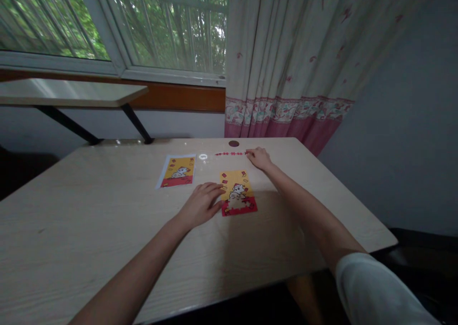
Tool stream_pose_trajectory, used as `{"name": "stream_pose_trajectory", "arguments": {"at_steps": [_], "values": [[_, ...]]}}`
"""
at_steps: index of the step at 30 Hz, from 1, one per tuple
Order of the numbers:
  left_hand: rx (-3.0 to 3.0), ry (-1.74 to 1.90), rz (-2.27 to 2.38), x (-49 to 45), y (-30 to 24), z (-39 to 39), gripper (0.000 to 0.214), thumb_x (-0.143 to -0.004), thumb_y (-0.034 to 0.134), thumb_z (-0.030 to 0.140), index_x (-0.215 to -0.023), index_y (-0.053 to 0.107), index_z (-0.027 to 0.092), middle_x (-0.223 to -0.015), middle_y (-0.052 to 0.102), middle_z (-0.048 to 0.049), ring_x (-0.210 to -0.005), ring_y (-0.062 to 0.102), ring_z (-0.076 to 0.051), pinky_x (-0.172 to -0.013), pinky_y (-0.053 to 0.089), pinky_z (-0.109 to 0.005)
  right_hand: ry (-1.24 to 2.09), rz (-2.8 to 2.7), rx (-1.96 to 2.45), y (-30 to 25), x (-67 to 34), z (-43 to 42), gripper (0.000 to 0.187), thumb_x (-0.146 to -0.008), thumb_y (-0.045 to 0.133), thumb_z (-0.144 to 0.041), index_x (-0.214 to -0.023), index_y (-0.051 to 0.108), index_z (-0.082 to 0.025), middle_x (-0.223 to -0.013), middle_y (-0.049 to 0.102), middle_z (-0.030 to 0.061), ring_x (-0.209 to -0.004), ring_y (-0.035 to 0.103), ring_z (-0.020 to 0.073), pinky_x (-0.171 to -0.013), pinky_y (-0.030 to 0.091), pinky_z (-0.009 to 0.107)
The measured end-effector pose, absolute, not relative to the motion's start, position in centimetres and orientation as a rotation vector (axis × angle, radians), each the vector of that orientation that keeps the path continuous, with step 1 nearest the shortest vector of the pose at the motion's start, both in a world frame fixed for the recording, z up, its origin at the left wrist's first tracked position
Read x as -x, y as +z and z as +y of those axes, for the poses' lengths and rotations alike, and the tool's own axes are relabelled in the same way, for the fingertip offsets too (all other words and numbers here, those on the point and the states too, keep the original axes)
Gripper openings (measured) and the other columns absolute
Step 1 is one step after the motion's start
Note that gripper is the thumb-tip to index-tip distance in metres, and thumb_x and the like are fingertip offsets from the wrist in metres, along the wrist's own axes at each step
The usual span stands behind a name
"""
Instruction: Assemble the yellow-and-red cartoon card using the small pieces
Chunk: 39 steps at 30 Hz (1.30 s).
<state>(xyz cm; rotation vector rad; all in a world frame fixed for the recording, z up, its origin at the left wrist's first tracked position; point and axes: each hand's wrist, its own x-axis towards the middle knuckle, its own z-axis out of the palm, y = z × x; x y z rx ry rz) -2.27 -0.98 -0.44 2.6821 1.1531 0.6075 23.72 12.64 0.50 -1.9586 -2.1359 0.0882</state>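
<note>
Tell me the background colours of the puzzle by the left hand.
The puzzle is yellow above, red below; head view shows it.

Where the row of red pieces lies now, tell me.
In the head view, the row of red pieces lies near the far edge of the table, beyond the puzzle; the row's right end is at the right hand.

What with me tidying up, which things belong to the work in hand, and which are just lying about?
In use:
puzzle, at the left hand
row of red pieces, at the right hand
similar picture sheet, probably

Seemingly just there:
dark disc
raised shelf
curtain
</note>
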Motion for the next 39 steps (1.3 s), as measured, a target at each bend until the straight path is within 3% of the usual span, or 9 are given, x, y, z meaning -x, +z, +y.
{"name": "stream_pose_trajectory", "arguments": {"at_steps": [4, 10, 17, 22, 27, 33, 39], "values": [[-2.679, 0.620, 1.154, 2.2, -0.3, -1.0, 0.028, -0.084, 0.051, 0.032, -0.108, 0.058, 0.020, -0.117, 0.059, -0.0093, -0.109, 0.051, -0.026, -0.090, 0.041, -0.045, 0.067, -2.113, 1.858, -0.1, -23.9, 12.5, 0.030, -0.085, 0.048, -0.037, -0.107, 0.065, -0.025, -0.102, 0.061, 0.0094, -0.098, 0.052, 0.0232, -0.082, 0.041, 0.035], [-2.694, 0.559, 1.165, 2.1, 0.0, -1.0, 0.029, -0.084, 0.051, 0.030, -0.110, 0.058, 0.019, -0.118, 0.058, -0.0107, -0.110, 0.050, -0.026, -0.090, 0.040, -0.045, 0.179, -2.137, 1.742, -0.4, -26.2, 10.0, 0.020, -0.074, 0.062, -0.032, -0.085, 0.069, -0.018, -0.084, 0.065, 0.0049, -0.084, 0.056, 0.0173, -0.080, 0.041, 0.030], [-2.664, 0.633, 1.199, 2.0, 0.3, -1.2, 0.025, -0.082, 0.054, 0.028, -0.104, 0.060, 0.020, -0.109, 0.061, -0.0084, -0.102, 0.051, -0.025, -0.086, 0.042, -0.043, 0.677, -1.914, 1.472, -0.3, -27.1, 5.5, 0.014, -0.068, 0.063, -0.025, -0.076, 0.063, -0.013, -0.069, 0.064, 0.0017, -0.062, 0.055, 0.0108, -0.061, 0.044, 0.023], [-2.451, 0.859, 1.219, 1.2, 0.8, -1.6, 0.018, -0.083, 0.051, 0.026, -0.095, 0.064, 0.019, -0.095, 0.066, -0.0061, -0.091, 0.055, -0.022, -0.082, 0.043, -0.039, 0.973, -1.690, 1.249, -0.5, -24.1, 3.4, 0.030, -0.066, 0.067, -0.037, -0.085, 0.064, -0.013, -0.076, 0.067, 0.0047, -0.066, 0.059, 0.0124, -0.064, 0.047, 0.026], [-2.154, 1.010, 1.226, -0.4, 0.7, -1.8, 0.015, -0.080, 0.055, 0.028, -0.081, 0.067, 0.020, -0.082, 0.068, -0.0039, -0.082, 0.058, -0.020, -0.077, 0.045, -0.036, 1.204, -1.581, 1.105, -0.6, -21.0, 1.1, 0.034, -0.065, 0.069, -0.041, -0.087, 0.068, -0.015, -0.083, 0.069, 0.0067, -0.069, 0.062, 0.0136, -0.064, 0.049, 0.027], [-1.953, 1.071, 1.224, -1.2, -0.1, -1.6, 0.014, -0.074, 0.058, 0.030, -0.075, 0.068, 0.019, -0.077, 0.068, -0.0037, -0.077, 0.060, -0.019, -0.073, 0.047, -0.034, 1.077, -1.687, 1.060, -0.4, -19.8, -0.3, 0.029, -0.073, 0.064, -0.038, -0.095, 0.069, -0.020, -0.081, 0.069, 0.0032, -0.072, 0.062, 0.0136, -0.066, 0.050, 0.027], [-1.641, 1.125, 1.200, -1.4, -0.1, -1.4, 0.021, -0.072, 0.058, 0.032, -0.072, 0.068, 0.015, -0.065, 0.065, -0.0030, -0.059, 0.057, -0.015, -0.055, 0.045, -0.026, 0.835, -1.843, 1.061, 0.3, -20.1, -0.8, 0.025, -0.077, 0.062, -0.037, -0.096, 0.068, -0.023, -0.083, 0.069, 0.0022, -0.076, 0.063, 0.0143, -0.072, 0.049, 0.028]]}}
